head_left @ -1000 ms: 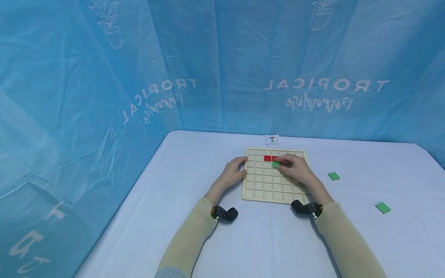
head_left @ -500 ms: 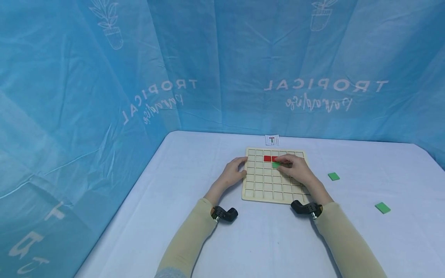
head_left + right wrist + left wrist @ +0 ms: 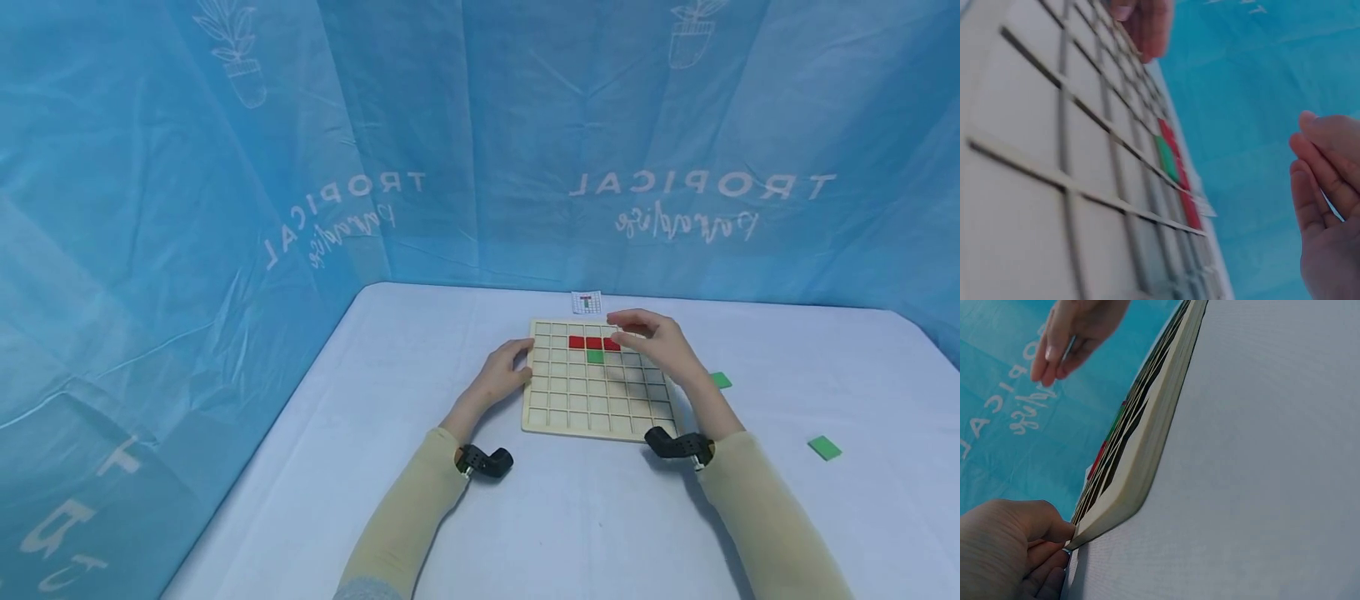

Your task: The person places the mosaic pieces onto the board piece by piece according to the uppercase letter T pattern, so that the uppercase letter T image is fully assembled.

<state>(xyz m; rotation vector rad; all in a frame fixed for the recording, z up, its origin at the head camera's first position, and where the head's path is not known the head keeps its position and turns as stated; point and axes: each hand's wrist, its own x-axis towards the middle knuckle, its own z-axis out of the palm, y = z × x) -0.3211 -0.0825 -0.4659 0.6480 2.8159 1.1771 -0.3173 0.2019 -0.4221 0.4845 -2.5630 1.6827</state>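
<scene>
A pale wooden grid board lies on the white table. Three red tiles form a row in its upper part, and one green tile sits right below the middle one. My left hand pinches the board's left edge; in the left wrist view its thumb lies over the rim, fingers curled at the side. Raised above the board's upper right, my right hand holds nothing. Its fingers are loosely extended in the right wrist view, apart from the board.
Two loose green tiles, a nearer one and a farther one, lie right of the board. A small printed card with a grid pattern is behind it. Blue curtains hang along the back and left.
My right hand has let go over the green tile and lifted up and to the right, uncovering the third red tile. The left hand stays at the board's edge.
</scene>
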